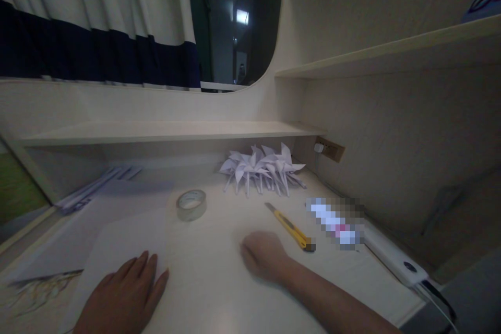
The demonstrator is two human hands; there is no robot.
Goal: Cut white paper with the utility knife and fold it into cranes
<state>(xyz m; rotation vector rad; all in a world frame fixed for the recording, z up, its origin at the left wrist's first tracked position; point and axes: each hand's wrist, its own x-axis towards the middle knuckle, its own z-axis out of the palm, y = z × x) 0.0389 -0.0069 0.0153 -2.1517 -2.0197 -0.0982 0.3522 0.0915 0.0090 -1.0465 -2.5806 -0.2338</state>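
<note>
We've got both hands down on a big white sheet of paper (203, 271) spread over the near part of the desk (344, 271). Our left hand (123, 295) lies flat on the sheet's near left part, fingers stretched out and holding nothing. Our right hand (263, 257) sits further right on the same sheet, curled into a loose fist with knuckles down; it's a bit blurry, so we can't tell if anything small is tucked inside. Just right of that fist, close but not touching, there's a yellow utility knife (289, 227) lying at a slant. A roll of clear tape (191, 204) sits flat beyond the sheet's far edge, between the two hands and further back. Far behind, against the back wall, is a pile of white folded paper pinwheels (262, 169). A white power strip (395, 260) runs along the right edge, and some paper strips (94, 194) lie off at the far left.
</note>
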